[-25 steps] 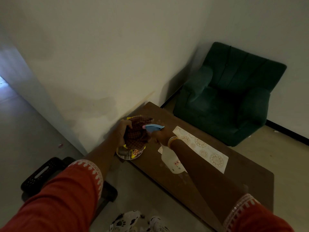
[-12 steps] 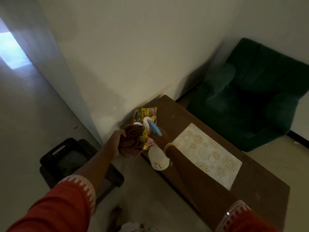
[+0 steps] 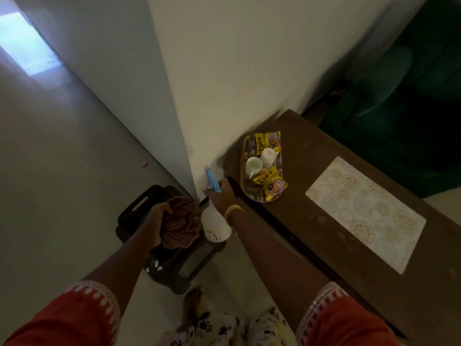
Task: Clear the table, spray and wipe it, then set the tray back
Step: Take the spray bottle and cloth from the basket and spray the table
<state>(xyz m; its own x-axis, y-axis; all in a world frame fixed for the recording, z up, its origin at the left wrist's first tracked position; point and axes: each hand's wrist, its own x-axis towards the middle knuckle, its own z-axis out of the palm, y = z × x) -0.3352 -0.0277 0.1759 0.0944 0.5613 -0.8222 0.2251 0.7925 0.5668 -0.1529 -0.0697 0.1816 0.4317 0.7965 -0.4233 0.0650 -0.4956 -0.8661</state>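
Seemingly I kept both hands loaded for cleaning: my left hand (image 3: 156,216) clutched the checked cloth (image 3: 182,224), my right hand (image 3: 220,196) gripped the spray bottle (image 3: 215,227), low-centre, off the surface (image 3: 324,196), whose upper-centre end carried the uncleared tray (image 3: 259,199).

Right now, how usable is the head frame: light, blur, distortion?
Head view: dim indoor light; bright washed-out patch on the floor top left; green armchair smeared by motion blur; wide-angle stretch at the edges; tray and spray bottle stay readable.
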